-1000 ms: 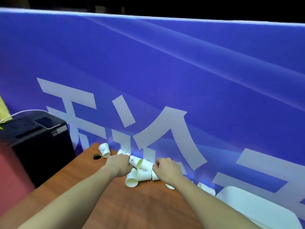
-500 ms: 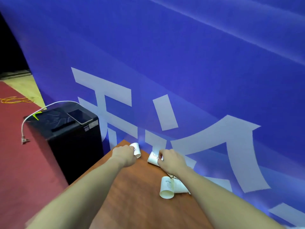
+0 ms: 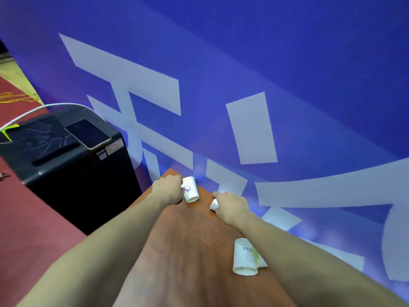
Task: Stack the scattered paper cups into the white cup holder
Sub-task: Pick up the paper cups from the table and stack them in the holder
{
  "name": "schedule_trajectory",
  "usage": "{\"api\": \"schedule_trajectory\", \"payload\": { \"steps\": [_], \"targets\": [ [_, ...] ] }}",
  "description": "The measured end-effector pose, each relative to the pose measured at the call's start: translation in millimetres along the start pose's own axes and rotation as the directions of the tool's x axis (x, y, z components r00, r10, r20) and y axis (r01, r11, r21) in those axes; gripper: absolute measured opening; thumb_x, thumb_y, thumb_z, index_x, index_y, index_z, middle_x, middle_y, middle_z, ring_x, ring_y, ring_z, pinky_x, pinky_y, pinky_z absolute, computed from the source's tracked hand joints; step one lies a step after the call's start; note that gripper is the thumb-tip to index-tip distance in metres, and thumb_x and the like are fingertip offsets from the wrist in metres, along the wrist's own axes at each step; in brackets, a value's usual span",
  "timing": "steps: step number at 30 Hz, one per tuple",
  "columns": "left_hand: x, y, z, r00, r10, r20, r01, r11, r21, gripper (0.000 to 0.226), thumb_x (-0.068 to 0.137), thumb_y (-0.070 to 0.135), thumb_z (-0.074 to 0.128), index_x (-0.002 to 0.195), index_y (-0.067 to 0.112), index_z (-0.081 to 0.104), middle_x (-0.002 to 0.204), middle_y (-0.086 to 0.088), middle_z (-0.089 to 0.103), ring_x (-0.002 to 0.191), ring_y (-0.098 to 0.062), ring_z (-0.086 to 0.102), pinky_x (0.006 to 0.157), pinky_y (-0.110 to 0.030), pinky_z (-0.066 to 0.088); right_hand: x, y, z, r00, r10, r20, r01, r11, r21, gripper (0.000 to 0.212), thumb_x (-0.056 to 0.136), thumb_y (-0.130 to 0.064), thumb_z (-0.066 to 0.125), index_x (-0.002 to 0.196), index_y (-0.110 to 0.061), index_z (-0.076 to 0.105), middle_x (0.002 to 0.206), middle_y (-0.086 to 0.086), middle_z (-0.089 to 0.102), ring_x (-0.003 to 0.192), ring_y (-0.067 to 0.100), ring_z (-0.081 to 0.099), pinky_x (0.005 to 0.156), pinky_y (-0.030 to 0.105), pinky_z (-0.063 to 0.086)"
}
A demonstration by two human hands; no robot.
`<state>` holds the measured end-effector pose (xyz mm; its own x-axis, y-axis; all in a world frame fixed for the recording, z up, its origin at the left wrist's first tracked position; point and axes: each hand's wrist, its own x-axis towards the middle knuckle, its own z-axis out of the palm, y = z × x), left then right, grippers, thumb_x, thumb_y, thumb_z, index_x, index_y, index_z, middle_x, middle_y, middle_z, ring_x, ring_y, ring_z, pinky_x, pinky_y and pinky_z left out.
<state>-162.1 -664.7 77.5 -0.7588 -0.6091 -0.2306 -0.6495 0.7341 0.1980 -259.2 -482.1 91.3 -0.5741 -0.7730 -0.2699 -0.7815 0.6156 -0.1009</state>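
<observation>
Head view. Left hand (image 3: 169, 189): fingers curled round 1 printed paper cup (image 3: 190, 189) at the far end of the wooden worktop (image 3: 188, 251). Right hand (image 3: 231, 206): grips a second cup (image 3: 214, 205), mostly hidden. Loose cups (image 3: 245, 258): lying under the right forearm. Black bin (image 3: 73, 165): left of worktop.

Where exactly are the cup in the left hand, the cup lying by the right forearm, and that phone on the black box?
cup in the left hand (image 3: 190, 189): head view, on its printed side wall.
cup lying by the right forearm (image 3: 245, 255): head view, on its side wall, near the lettering.
phone (image 3: 87, 133): head view, middle of its dark screen.
</observation>
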Motion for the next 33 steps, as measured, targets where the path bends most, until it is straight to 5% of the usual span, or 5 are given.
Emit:
{"api": "schedule_trajectory", "payload": {
  "steps": [6,14,20,25,33],
  "targets": [
    [64,-7,44,0.998,-0.029,0.049,0.030,0.999,-0.012,0.031,0.093,0.040,0.052,0.119,0.024,0.054,0.116,-0.002,0.062,0.107,-0.026,0.058,0.075,-0.034,0.042,44,12,38,0.998,-0.020,0.054,0.024,0.997,-0.074,0.036,0.091,-0.007,0.048,0.125,-0.020,0.046,0.118,0.006,0.059,0.109,0.031,0.059,0.072,0.033,0.035],
    [105,3,66,0.996,-0.047,0.080,0.048,0.999,-0.012,0.036,0.096,0.045,0.047,0.116,0.016,0.054,0.111,-0.006,0.063,0.092,-0.026,0.058,0.073,-0.035,0.046,63,26,57,0.996,-0.034,0.080,0.045,0.989,-0.141,0.032,0.096,-0.007,0.043,0.126,-0.014,0.047,0.121,0.009,0.060,0.110,0.032,0.059,0.074,0.034,0.039],
    [97,8,63,0.993,-0.029,0.112,0.031,0.999,-0.011,0.021,0.091,0.038,0.057,0.104,0.022,0.058,0.104,0.000,0.064,0.086,-0.020,0.056,0.068,-0.032,0.043,56,34,53,0.997,-0.050,0.061,0.058,0.988,-0.143,0.033,0.089,0.001,0.047,0.113,-0.020,0.052,0.112,0.005,0.062,0.103,0.029,0.063,0.056,0.028,0.027],
    [66,25,53,0.994,0.020,0.112,-0.015,0.999,-0.043,0.023,0.091,0.038,0.060,0.108,0.023,0.062,0.107,0.001,0.066,0.092,-0.021,0.062,0.078,-0.035,0.055,30,33,38,1.000,-0.020,0.003,0.020,0.985,-0.171,0.033,0.094,-0.007,0.047,0.126,-0.016,0.048,0.112,0.006,0.064,0.100,0.029,0.063,0.066,0.033,0.031],
    [-17,60,22,0.981,0.189,0.044,-0.192,0.979,0.073,0.022,0.091,0.042,0.060,0.103,0.026,0.067,0.107,0.001,0.067,0.095,-0.023,0.064,0.077,-0.031,0.050,-44,26,-7,0.987,-0.031,-0.161,-0.006,0.974,-0.228,0.026,0.101,-0.029,0.041,0.119,-0.014,0.051,0.104,0.008,0.067,0.093,0.031,0.065,0.067,0.033,0.030]
  ]
}}
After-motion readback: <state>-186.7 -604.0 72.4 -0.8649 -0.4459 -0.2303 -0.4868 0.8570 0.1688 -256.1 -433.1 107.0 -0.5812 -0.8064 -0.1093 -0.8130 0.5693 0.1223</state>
